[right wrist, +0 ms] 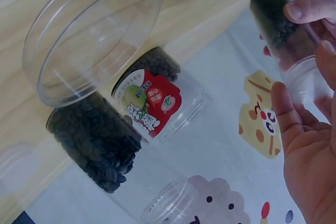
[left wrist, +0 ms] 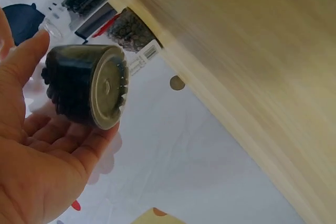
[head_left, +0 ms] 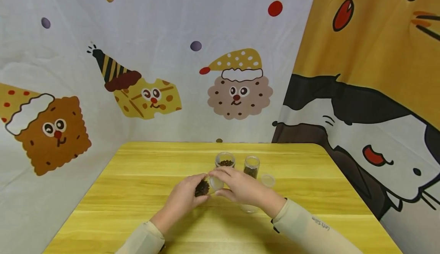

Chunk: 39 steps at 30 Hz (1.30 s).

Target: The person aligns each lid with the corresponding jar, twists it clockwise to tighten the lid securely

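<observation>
My left hand point(head_left: 182, 196) grips a small clear jar point(head_left: 203, 188) partly filled with dark seeds. The jar is tipped on its side above the table, its base toward the left wrist camera and its mouth toward the right. At that mouth my right hand point(head_left: 240, 185) holds a whitish see-through lid point(head_left: 216, 183), thumb below and fingers over the top. In the right wrist view the seeds lie at the base end of the held jar point(right wrist: 275, 17). Behind the hands stand a wide jar point(head_left: 225, 157) of brown pieces and a taller jar point(head_left: 252, 161) of dark seeds, both lidless.
A clear lid point(head_left: 268, 180) lies right of the tall jar. Another clear round lid point(head_left: 249, 209) is on the table under my right forearm. The wide jar carries a red and green label point(right wrist: 152, 100). A printed cloth point(head_left: 165, 25) hangs behind the wooden table point(head_left: 137, 162).
</observation>
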{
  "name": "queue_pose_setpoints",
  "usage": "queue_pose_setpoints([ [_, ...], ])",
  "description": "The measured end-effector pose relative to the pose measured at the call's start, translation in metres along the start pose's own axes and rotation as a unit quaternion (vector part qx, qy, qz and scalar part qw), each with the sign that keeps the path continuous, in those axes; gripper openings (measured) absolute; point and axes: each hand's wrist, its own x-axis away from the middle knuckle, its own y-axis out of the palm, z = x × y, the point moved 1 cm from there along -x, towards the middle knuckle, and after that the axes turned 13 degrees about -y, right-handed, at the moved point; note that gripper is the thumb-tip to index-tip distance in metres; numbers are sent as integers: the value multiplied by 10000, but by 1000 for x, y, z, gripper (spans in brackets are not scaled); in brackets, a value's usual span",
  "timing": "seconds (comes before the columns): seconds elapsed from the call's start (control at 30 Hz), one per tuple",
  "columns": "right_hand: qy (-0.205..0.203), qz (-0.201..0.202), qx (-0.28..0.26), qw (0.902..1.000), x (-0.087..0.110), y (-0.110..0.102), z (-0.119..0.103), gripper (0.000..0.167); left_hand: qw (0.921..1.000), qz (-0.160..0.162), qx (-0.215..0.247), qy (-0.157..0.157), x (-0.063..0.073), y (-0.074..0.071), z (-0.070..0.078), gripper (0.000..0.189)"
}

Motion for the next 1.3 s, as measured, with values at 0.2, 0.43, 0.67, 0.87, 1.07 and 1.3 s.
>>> queue_pose_setpoints([
  [0.2, 66, 172, 84, 9998, 1, 4, -1, 59, 9994, 316, -143, 24, 3, 0, 3, 67],
  [0.43, 496, 149, -115, 9986, 0, 7, -2, 61, 9985, 472, -289, -2, 4, 1, 6, 67],
  [0.67, 831, 103, -275, 9961, -1, 9, -3, 61, 9988, 438, -198, -126, 3, 4, 5, 67],
  [0.87, 901, 153, -374, 9951, -3, 8, -4, 62, 9986, 500, -68, -126, 2, 4, 4, 66],
  [1.07, 910, 133, -421, 9949, -3, 8, -4, 63, 9984, 549, -33, -132, 1, 4, 3, 65],
  [1.3, 863, 199, -336, 9955, -4, 8, -4, 64, 9987, 424, 112, -260, 2, 4, 3, 65],
])
